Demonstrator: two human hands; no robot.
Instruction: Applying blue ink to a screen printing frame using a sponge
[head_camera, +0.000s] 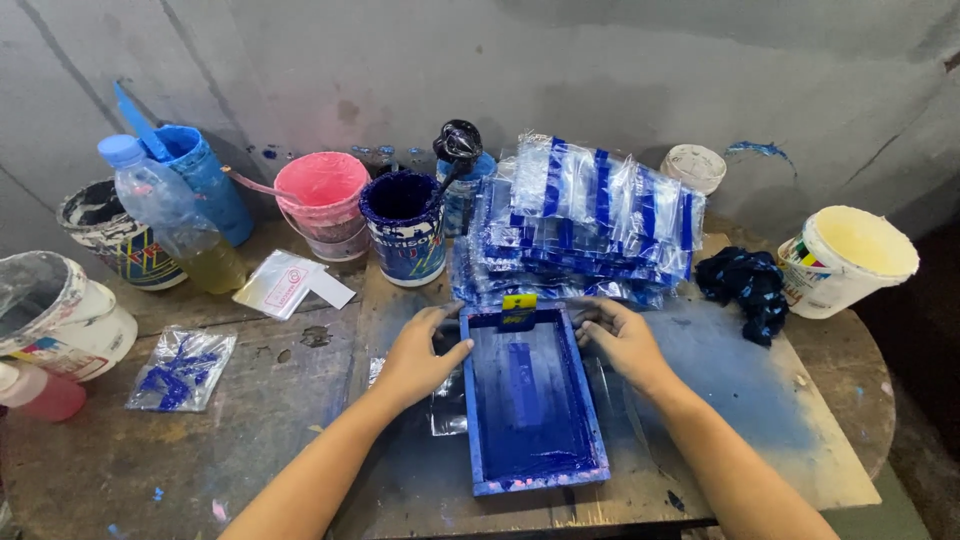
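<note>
While I watch from the head view, both hands sit at the far end of the frame.
Left hand (418, 355): fingers spread flat, pressing the left rail of the blue screen frame (530, 408).
Right hand (622, 340): fingers loosely apart, resting on the right rail.
Frame: lies flat on the surface (250, 440), centre front, blue ink inside.
Squeegee (519, 311): at the frame's far edge, between my hands.
Behind: stack of printed plastic bags (590, 215), touching the frame's far end.
Further: blue ink pot (405, 225), pink bucket (325, 200).
</note>
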